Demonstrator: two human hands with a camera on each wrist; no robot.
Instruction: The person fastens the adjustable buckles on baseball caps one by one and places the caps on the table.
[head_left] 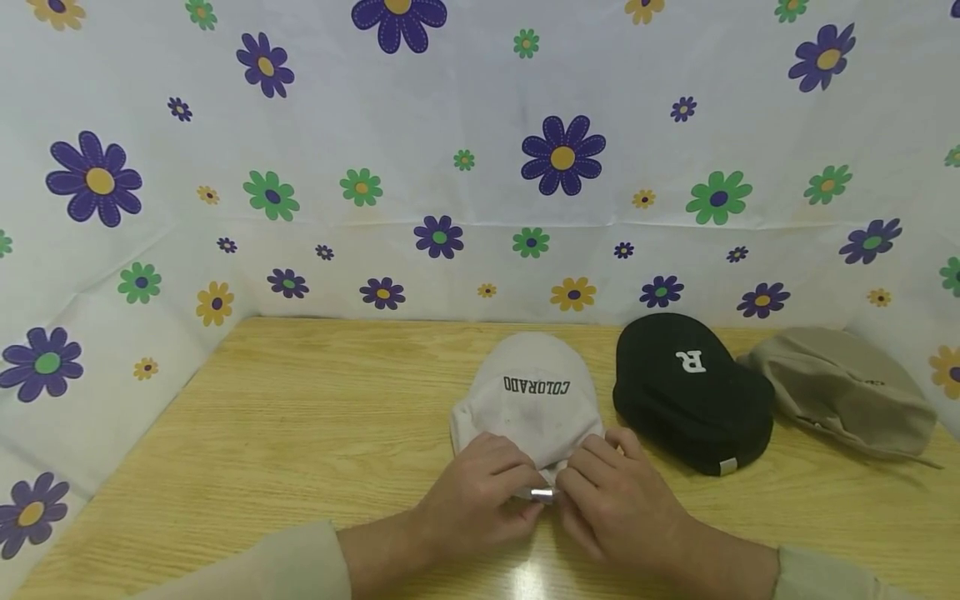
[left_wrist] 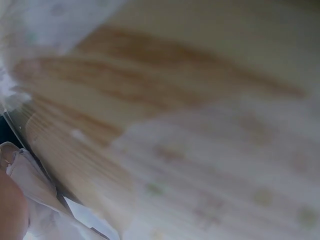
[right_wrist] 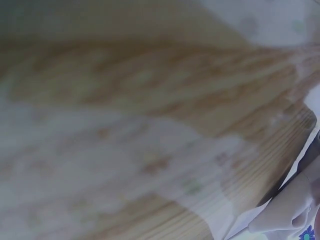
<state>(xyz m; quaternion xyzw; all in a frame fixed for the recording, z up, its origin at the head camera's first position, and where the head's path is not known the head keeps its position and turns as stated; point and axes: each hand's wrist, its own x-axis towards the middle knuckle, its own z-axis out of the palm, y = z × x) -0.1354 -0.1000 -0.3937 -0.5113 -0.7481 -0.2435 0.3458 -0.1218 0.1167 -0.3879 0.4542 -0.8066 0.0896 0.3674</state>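
Observation:
In the head view, a white cap (head_left: 536, 358) with dark "COLORADO" lettering lies on the wooden table, its lettering upside down to me. At the cap's near edge is a small shiny metal buckle (head_left: 542, 495) on its strap. My left hand (head_left: 480, 492) pinches the strap on the buckle's left side, fingers curled. The right hand (head_left: 618, 500) grips the strap and cap edge just right of the buckle. The fingers hide most of the strap. Both wrist views are largely blurred and do not show the fingertips or the buckle.
Right of the white cap sits a black cap (head_left: 660, 400) with a white "R". Beyond it, against the right side, lies a khaki cap (head_left: 847, 387). The wooden table (head_left: 300, 417) is bordered by a white flower-printed cloth (head_left: 465, 100) at the back and sides.

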